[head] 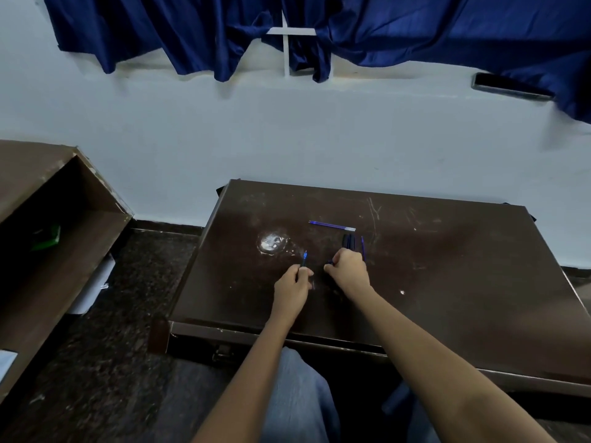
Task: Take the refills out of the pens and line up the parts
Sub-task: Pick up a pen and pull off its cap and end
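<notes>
Leaving a brown shelf (64, 199), with something green inside, well off to the left of the left hand. Working on the bench (447, 282) just this side of a pale stain (271, 243), beyond and left of the left hand, not touching it.

Pinching a blue piece (304, 258) in the left hand (291, 284), fingers curled narrow round its lower end, tip pointing away. Probably a refill or a front section, too small to tell which. Holding it off the bench, likely to keep it clear while drawing the halves apart.

Gripping a dark barrel (329, 262) in the right hand (348, 270), fist closed tight, thumb side turned toward the left hand. Seemingly bracing it so as to pull along one line.

Leaving dark pens (348, 242) lying just beyond the right knuckles; touching the hand or not, impossible to tell. Keeping a short refill (363, 246) just right of those, pointing away. Keeping a long refill (332, 226) further beyond the right hand, crosswise, apparently as the start of the row.

Needing care in setting down the next part, with these crowding the space ahead of the right hand. Leaving a phone (511, 86) far beyond and to the right on the ledge, under a blue curtain (447, 27), out of the way.
</notes>
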The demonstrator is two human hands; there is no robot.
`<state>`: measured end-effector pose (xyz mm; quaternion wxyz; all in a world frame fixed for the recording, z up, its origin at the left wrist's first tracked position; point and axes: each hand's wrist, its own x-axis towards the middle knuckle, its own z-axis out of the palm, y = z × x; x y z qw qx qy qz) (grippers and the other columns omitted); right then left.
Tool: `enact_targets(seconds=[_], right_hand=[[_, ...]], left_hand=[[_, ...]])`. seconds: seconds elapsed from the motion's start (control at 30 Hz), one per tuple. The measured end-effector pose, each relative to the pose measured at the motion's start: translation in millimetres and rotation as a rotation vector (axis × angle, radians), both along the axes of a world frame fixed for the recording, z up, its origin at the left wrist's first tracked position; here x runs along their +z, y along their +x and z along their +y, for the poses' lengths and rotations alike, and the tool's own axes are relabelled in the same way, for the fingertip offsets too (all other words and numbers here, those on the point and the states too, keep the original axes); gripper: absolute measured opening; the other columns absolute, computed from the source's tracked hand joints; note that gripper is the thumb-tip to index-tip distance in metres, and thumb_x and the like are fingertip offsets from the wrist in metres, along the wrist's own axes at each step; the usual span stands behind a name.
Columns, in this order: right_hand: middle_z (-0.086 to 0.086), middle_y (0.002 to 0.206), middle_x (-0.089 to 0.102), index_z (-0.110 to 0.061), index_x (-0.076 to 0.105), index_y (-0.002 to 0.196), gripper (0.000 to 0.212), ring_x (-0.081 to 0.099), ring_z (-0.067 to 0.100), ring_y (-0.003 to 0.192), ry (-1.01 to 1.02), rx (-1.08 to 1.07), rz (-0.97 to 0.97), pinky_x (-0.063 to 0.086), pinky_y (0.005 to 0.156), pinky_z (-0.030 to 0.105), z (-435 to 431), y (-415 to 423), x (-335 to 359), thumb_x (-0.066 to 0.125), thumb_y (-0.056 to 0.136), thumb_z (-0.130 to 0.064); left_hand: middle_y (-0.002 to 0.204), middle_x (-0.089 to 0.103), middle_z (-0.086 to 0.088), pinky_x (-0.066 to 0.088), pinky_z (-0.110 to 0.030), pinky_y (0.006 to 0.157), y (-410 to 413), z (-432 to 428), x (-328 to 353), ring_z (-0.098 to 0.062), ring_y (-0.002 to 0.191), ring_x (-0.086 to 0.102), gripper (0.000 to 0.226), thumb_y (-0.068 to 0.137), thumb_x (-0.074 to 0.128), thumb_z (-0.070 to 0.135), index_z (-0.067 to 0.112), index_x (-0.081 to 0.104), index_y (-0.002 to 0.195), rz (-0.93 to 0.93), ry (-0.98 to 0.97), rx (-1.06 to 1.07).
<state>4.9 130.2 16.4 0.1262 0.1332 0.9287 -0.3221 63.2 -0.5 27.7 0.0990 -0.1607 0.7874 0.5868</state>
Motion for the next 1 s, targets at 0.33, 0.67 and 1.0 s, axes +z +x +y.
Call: enact_targets(seconds=[0.33,0.67,1.0], right_hand=[[0.012,0.098,0.067,-0.009,0.059,0.104,0.022,0.066,0.032,0.092,0.151,0.051,0.071,0.056,0.079,0.047,-9,-6,1,0.057,0.092,-0.028],[0.009,0.059,0.057,-0.005,0.061,0.079,0.024,0.049,0.01,0.041,-0.878,-0.316,-0.075,0.042,0.044,0.017,-25,27,51,0.07,0.086,-0.026],[-0.003,0.043,0.059,-0.005,0.064,0.066,0.016,0.051,0.005,0.032,-1.005,-0.472,-0.004,0.038,0.042,0.019,-20,45,102,0.069,0.079,0.003]], left_hand=[[0.072,0.061,0.006,0.038,-0.016,0.059,-7,-2,-4,-0.002,0.068,0.054,0.024,0.098,0.04,0.02,0.014,0.064,0.099,0.01,-0.036,0.016],[0.069,0.061,0.004,0.038,-0.005,0.054,5,10,21,-0.002,0.061,0.052,0.018,0.093,0.055,0.016,0.012,0.061,0.077,0.199,-0.17,0.0],[0.067,0.057,0.003,0.037,-0.011,0.051,25,21,74,-0.009,0.063,0.05,0.026,0.098,0.045,0.019,0.01,0.061,0.079,0.209,-0.176,-0.039]])
